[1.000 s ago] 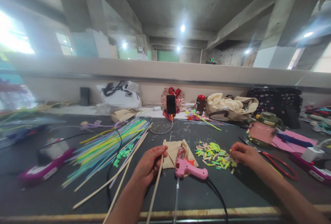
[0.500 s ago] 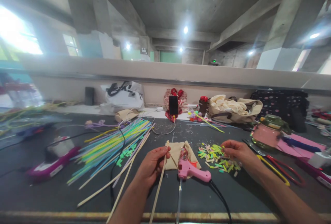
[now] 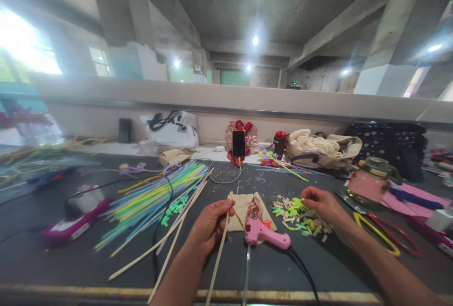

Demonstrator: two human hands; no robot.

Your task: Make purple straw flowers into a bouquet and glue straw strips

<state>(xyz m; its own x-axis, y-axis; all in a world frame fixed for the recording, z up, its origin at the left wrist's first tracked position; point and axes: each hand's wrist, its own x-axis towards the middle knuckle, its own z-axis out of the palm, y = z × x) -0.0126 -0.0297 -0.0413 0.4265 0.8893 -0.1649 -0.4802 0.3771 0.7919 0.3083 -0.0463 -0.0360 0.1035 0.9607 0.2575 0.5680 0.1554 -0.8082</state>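
Note:
My left hand (image 3: 212, 221) pinches a long cream stick (image 3: 219, 261) near its top end, at the left edge of a beige cloth (image 3: 236, 221). A pink glue gun (image 3: 267, 235) lies on the cloth's right part, its nozzle pointing away and a clear glue stick hanging from its rear. Over the pile of short pastel pieces (image 3: 300, 216) is my right hand (image 3: 316, 200), its fingertips pressed together; whatever they hold is too small to make out. Long coloured sticks (image 3: 155, 197) lie in a bundle left of my left hand.
Green short pieces (image 3: 173, 209) lie beside the bundle. Scissors with red and yellow handles (image 3: 377, 235), a green-lidded jar (image 3: 368, 183) and a purple power strip (image 3: 78, 223) flank the work area. A phone (image 3: 239, 143), bags and a dark bottle (image 3: 279, 144) stand at the back.
My right hand has shifted slightly left and up over the pile of short pieces. My left hand keeps its hold on the cream stick. The whole view has moved slightly.

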